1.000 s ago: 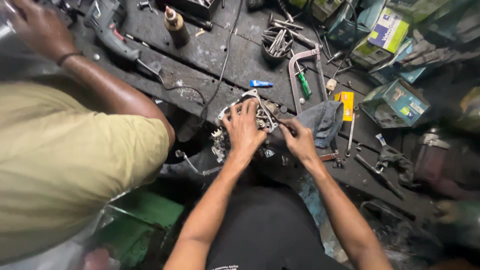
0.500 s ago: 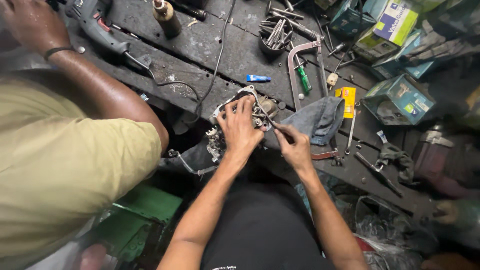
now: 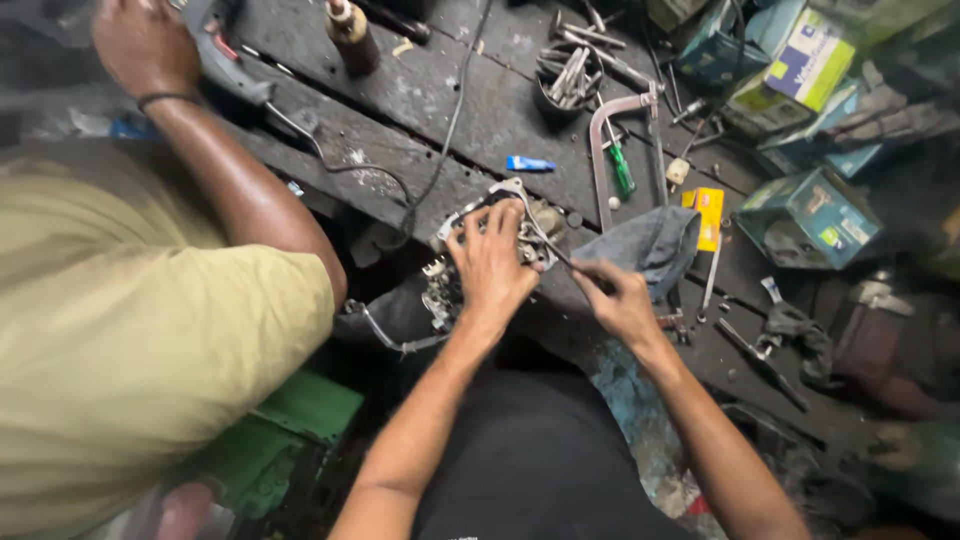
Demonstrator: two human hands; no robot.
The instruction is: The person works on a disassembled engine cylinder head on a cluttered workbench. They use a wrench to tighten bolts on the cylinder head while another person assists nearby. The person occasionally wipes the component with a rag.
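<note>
My left hand [image 3: 492, 262] lies spread over a grimy metal engine part [image 3: 468, 218], a carburettor-like body, at the near edge of a dark wooden workbench [image 3: 420, 100]. It holds the part down with its fingers. My right hand [image 3: 618, 298] is closed on a thin metal tool [image 3: 545, 242] whose tip reaches into the part just right of my left hand's fingers. A grey rag [image 3: 650, 243] lies right behind my right hand.
A co-worker in a yellow-green shirt [image 3: 130, 340] stands on the left, one hand [image 3: 140, 45] on a power tool [image 3: 225, 55]. On the bench lie a hacksaw [image 3: 610, 130], a green screwdriver [image 3: 620, 170], a blue tube [image 3: 528, 163], a bottle [image 3: 350, 35] and cardboard boxes [image 3: 810, 215].
My hands stay on the metal part. My right hand has shifted slightly right and down, drawing the thin tool along. The view has drifted a little.
</note>
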